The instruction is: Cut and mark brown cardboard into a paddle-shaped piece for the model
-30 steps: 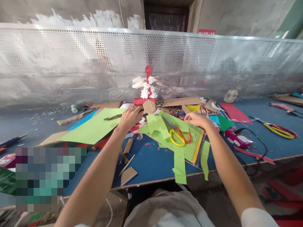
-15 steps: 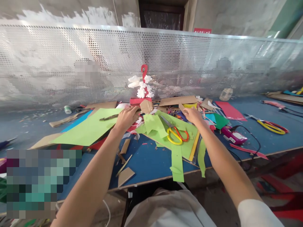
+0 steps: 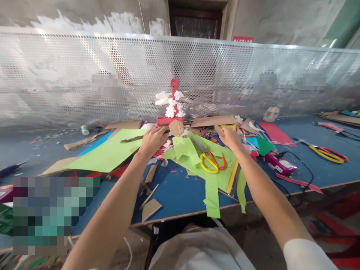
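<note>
My left hand (image 3: 153, 140) rests with curled fingers on the paper pile, just in front of a red stand with white paper flowers (image 3: 172, 105) and a small cardboard piece (image 3: 176, 127). What it grips is hidden. A dark thin strip (image 3: 131, 139) lies on the big green sheet (image 3: 108, 152) and points toward that hand. My right hand (image 3: 230, 138) reaches into the scrap heap, its fingers pinched at a brown cardboard scrap (image 3: 218, 129). Yellow-and-orange scissors (image 3: 210, 162) lie on green cut-offs (image 3: 185, 148) between my hands.
A perforated metal screen (image 3: 84, 75) runs along the back of the blue table (image 3: 174, 191). A pink glue gun (image 3: 279, 165) with a black cord lies to the right, and a second pair of scissors (image 3: 327, 153) beyond it. Cardboard bits (image 3: 151, 208) sit near the front edge, where green strips (image 3: 212, 197) hang over.
My right hand has moved forward and a little left, from beside the scissors into the scrap heap. My left hand has stayed in place.
</note>
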A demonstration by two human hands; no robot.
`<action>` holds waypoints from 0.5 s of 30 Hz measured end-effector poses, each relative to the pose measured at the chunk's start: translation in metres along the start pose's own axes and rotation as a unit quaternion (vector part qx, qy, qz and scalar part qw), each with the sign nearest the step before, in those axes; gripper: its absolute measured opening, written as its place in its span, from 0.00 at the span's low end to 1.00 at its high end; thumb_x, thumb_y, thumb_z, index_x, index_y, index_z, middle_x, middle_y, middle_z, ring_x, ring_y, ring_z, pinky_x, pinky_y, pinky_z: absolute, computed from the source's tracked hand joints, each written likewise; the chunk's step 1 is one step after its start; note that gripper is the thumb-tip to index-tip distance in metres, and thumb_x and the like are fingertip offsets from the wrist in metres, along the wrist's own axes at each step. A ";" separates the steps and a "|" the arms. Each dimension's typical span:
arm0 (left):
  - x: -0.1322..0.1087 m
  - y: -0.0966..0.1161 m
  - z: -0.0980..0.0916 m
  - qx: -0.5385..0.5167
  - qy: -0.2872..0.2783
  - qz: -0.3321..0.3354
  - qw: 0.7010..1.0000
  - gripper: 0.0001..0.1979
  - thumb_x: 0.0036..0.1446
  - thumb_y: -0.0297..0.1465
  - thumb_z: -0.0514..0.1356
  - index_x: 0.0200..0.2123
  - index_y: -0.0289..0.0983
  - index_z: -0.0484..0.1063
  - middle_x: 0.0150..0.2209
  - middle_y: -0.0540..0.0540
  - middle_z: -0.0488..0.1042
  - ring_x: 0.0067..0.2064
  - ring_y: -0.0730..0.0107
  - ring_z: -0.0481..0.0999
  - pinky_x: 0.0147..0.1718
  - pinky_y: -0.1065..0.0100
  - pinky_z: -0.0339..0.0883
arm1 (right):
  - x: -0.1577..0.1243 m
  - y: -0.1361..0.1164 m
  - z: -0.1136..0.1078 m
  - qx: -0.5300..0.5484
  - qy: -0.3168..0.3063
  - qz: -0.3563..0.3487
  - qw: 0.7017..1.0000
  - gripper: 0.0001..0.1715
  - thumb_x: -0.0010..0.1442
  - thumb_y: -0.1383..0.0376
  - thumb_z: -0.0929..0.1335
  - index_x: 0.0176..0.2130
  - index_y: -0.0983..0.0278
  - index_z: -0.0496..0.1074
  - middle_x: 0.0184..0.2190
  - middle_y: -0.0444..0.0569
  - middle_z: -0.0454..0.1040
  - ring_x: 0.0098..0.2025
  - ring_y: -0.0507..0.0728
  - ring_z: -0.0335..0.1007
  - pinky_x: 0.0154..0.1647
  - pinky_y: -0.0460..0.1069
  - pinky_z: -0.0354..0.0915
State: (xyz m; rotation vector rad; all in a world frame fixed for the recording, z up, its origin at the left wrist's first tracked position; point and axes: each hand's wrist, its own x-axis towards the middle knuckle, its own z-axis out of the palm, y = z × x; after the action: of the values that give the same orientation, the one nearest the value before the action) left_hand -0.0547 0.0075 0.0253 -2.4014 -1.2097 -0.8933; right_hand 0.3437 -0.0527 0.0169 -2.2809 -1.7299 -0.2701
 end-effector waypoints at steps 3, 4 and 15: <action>0.000 0.001 -0.005 -0.006 0.009 0.016 1.000 0.17 0.68 0.32 0.58 0.56 0.40 0.80 0.53 0.37 0.85 0.50 0.50 0.85 0.51 0.55 0.75 | 0.000 -0.001 0.001 0.003 -0.007 0.008 1.000 0.25 0.72 0.61 0.68 0.64 0.66 0.71 0.58 0.68 0.77 0.60 0.71 0.76 0.57 0.58 0.68; 0.000 0.001 -0.006 -0.008 0.014 0.024 1.000 0.18 0.68 0.32 0.58 0.57 0.39 0.80 0.53 0.37 0.85 0.51 0.50 0.85 0.53 0.54 0.75 | 0.000 -0.001 0.002 0.004 -0.005 0.009 1.000 0.25 0.72 0.62 0.68 0.64 0.67 0.71 0.57 0.68 0.77 0.60 0.71 0.76 0.57 0.58 0.68; -0.001 -0.005 0.000 -0.021 0.037 0.045 0.998 0.19 0.68 0.32 0.59 0.58 0.40 0.82 0.56 0.38 0.85 0.53 0.51 0.85 0.55 0.54 0.75 | 0.010 0.007 0.007 0.032 0.020 -0.003 0.999 0.25 0.68 0.63 0.69 0.62 0.65 0.72 0.54 0.62 0.81 0.56 0.69 0.78 0.54 0.56 0.68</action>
State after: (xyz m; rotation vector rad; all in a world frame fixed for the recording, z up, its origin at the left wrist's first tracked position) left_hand -0.0587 0.0098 0.0243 -2.4126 -1.0566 -0.9787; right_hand 0.3530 -0.0426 0.0126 -2.2115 -1.7006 -0.2563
